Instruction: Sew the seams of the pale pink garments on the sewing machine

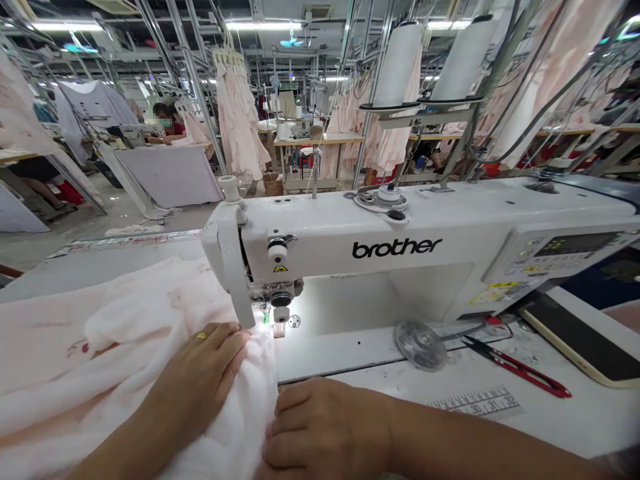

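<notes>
A white Brother sewing machine [400, 250] stands across the table. Pale pink fabric [100, 347] is heaped at the left and runs under the presser foot [279, 327]. My left hand [200, 377], with a ring on one finger, lies flat on the fabric just left of the needle, fingers stretched out. My right hand [325, 427] is at the fabric's right edge near the table front, fingers curled in and pinching the cloth.
Red-handled thread snips [520, 367], a clear bobbin disc [421, 345] and a phone [580, 343] lie on the table [350, 353] at the right. Two white thread cones [400, 63] stand behind the machine. Pink garments [240, 120] hang beyond; another person [167, 123] sits at far left.
</notes>
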`<action>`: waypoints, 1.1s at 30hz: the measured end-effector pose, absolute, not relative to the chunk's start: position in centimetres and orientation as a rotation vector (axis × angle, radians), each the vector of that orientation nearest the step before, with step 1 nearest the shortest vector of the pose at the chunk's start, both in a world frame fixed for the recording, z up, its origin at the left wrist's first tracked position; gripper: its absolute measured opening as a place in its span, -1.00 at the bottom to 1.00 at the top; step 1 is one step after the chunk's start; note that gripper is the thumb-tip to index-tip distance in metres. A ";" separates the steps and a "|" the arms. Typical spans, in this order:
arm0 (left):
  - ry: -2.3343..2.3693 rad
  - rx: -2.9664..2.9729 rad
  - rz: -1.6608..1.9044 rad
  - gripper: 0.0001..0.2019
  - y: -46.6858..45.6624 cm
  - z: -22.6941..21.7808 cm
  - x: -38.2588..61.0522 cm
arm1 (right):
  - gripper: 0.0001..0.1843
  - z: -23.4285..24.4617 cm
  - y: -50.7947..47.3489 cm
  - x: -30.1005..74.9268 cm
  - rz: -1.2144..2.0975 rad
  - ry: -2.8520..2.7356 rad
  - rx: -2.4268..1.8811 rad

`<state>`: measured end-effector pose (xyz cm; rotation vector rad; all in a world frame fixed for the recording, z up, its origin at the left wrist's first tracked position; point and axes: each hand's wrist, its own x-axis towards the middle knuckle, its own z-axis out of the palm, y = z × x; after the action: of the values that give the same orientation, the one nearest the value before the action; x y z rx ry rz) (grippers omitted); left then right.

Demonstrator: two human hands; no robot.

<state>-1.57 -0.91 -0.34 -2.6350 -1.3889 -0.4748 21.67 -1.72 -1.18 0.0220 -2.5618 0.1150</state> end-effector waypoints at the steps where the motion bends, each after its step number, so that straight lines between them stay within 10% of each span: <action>1: -1.376 -2.631 -0.481 -0.78 -1.0 -0.2 -1.5 | -0.77 -1.2 -1.7 21.7 0.129 -2.565 0.047; 33: -1.505 -2.586 -0.521 -0.84 0.8 -0.2 -1.6 | -0.75 0.4 -0.4 21.9 -0.085 -2.628 -0.112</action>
<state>-1.58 0.85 -0.21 -2.5865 -1.5047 -0.5206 21.91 -0.41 0.35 -0.1118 -2.6275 -0.0853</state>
